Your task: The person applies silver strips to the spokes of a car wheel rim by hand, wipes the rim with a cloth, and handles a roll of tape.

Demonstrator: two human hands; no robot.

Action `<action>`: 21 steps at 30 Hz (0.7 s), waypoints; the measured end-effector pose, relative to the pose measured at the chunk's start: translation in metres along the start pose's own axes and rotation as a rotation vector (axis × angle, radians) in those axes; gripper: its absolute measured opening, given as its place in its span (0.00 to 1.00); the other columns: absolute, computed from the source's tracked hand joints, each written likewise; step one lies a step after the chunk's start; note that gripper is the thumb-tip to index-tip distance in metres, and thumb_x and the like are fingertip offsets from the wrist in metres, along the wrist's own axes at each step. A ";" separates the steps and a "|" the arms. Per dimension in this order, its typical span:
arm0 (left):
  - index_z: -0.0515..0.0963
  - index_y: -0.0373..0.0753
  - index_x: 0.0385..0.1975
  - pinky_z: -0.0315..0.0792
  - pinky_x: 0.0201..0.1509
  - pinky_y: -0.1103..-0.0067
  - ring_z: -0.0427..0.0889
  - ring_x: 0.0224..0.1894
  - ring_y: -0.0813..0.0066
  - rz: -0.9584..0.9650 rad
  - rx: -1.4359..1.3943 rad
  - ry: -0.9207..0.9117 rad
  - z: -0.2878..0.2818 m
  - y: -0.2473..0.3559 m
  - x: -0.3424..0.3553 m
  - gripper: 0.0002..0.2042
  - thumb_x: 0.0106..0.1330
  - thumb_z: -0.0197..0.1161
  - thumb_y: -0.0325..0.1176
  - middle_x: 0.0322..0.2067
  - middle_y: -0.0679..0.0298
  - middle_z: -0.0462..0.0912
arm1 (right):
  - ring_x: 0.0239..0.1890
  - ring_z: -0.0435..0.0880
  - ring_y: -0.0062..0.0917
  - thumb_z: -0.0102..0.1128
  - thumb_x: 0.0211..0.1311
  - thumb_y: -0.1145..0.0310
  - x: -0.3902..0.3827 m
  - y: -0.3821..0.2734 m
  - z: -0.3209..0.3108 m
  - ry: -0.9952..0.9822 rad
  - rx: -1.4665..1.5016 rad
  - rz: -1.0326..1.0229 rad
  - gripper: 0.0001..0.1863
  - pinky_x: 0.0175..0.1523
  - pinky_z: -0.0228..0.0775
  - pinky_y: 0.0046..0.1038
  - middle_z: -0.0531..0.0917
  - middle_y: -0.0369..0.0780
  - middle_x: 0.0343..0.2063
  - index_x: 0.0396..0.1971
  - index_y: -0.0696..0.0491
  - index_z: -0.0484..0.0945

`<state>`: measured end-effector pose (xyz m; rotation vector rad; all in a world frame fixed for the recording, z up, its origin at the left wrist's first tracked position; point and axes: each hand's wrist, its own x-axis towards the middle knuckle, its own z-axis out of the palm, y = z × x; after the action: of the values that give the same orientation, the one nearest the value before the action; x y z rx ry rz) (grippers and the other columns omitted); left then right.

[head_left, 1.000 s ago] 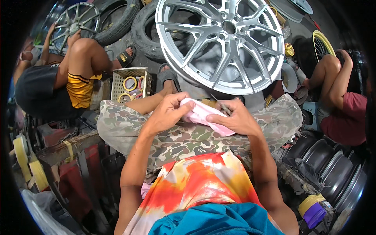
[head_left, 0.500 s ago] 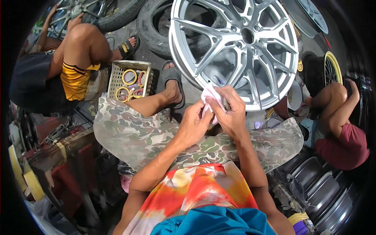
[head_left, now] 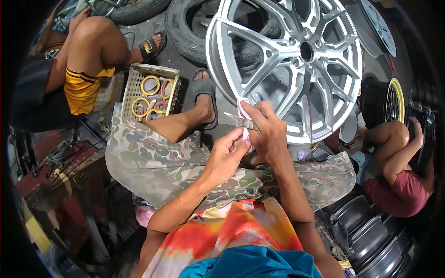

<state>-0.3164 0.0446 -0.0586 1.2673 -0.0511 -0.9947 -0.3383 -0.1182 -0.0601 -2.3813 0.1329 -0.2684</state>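
In front of my lap, both hands work at a pale pinkish-white cloth (head_left: 242, 110). My left hand (head_left: 224, 154) is closed, pinching the cloth's lower part between thumb and fingers. My right hand (head_left: 270, 133) is closed round a small knife (head_left: 250, 123) with a wrapped handle, its thin pale blade pointing left. Part of the cloth is also caught under the right fingers, which hide some of the handle. Just beyond my hands a large silver alloy wheel (head_left: 282, 55) leans with its spoked face up; its lower edge lies close to my right hand.
A cream basket (head_left: 131, 88) with several tape rolls stands at the left, near my sandalled foot (head_left: 204, 99). Tyres (head_left: 185, 44) lie behind the wheel. Co-workers sit at the left and right. Dark rims (head_left: 371, 236) are stacked at the lower right, and a yellow-edged rim (head_left: 394, 99) stands farther back.
My hands have drawn slightly apart, and the bunched cloth is now stretched between them. The knife blade has come into sight beside the right fingers. The scene has shifted slightly as my head moved.
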 end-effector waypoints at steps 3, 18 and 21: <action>0.79 0.31 0.49 0.72 0.52 0.81 0.77 0.42 0.82 0.014 -0.025 -0.001 0.002 0.004 0.001 0.09 0.79 0.54 0.25 0.39 0.69 0.80 | 0.37 0.87 0.41 0.70 0.49 0.74 0.001 -0.001 0.000 -0.031 -0.040 0.030 0.31 0.38 0.83 0.39 0.80 0.40 0.43 0.59 0.49 0.80; 0.75 0.30 0.63 0.74 0.63 0.79 0.80 0.53 0.82 0.052 -0.101 -0.085 0.003 -0.007 -0.002 0.16 0.80 0.57 0.26 0.51 0.66 0.83 | 0.33 0.82 0.34 0.73 0.59 0.77 -0.007 0.004 -0.006 0.173 0.271 0.080 0.18 0.40 0.74 0.29 0.81 0.44 0.33 0.50 0.58 0.84; 0.75 0.30 0.62 0.74 0.63 0.79 0.80 0.53 0.82 0.058 -0.100 -0.071 0.006 -0.007 -0.002 0.15 0.79 0.57 0.25 0.51 0.65 0.83 | 0.34 0.82 0.33 0.72 0.59 0.80 -0.003 0.003 -0.005 0.155 0.261 0.064 0.16 0.40 0.74 0.29 0.81 0.44 0.33 0.49 0.59 0.84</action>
<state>-0.3249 0.0421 -0.0614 1.1328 -0.0915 -0.9801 -0.3429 -0.1229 -0.0588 -2.0924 0.2313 -0.4141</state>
